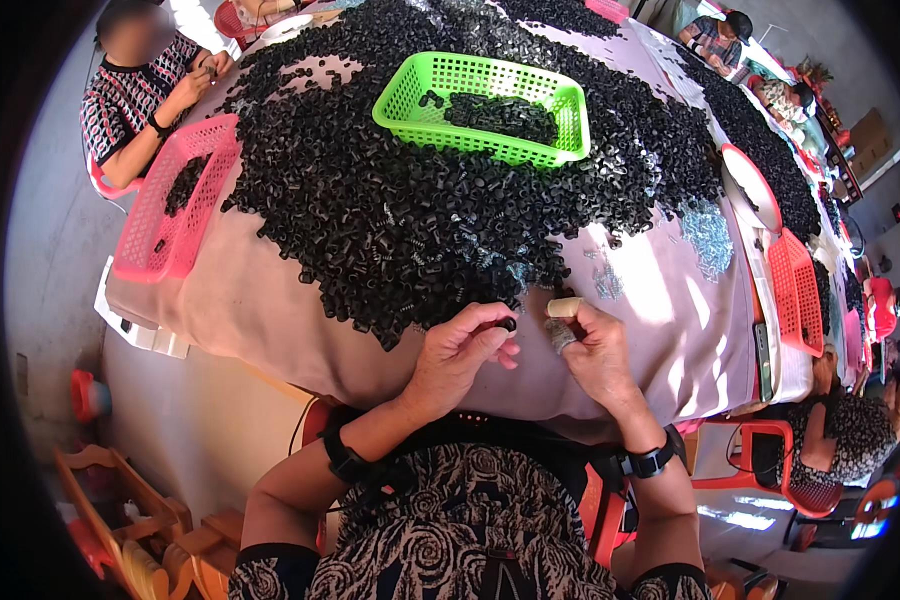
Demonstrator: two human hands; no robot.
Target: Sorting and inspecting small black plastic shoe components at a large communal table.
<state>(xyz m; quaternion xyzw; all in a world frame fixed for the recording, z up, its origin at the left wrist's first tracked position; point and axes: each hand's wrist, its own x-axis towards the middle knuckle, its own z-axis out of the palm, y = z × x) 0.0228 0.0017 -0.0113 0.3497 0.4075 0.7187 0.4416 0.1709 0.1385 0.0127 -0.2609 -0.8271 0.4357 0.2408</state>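
My left hand (462, 358) is closed, pinching a small black plastic piece (508, 324) between thumb and fingers just over the table's near edge. To its right, my right hand (602, 358) is curled with its fingers pressed together; whatever they hold, if anything, is too small to make out. Tan and grey wraps cover some of its fingertips. Right beyond both hands spreads a large heap of small black plastic pieces (360, 210), with some metal springs showing among them. A green perforated basket (400, 122) with more black pieces inside rests on the heap.
A pink cloth (300, 310) covers the table. A pink basket (135, 235) stands at the left edge, near a seated person (135, 90). To the right are a pile of small shiny pieces (708, 240), a white bowl (748, 190) and a red basket (795, 290). Other people sit farther right.
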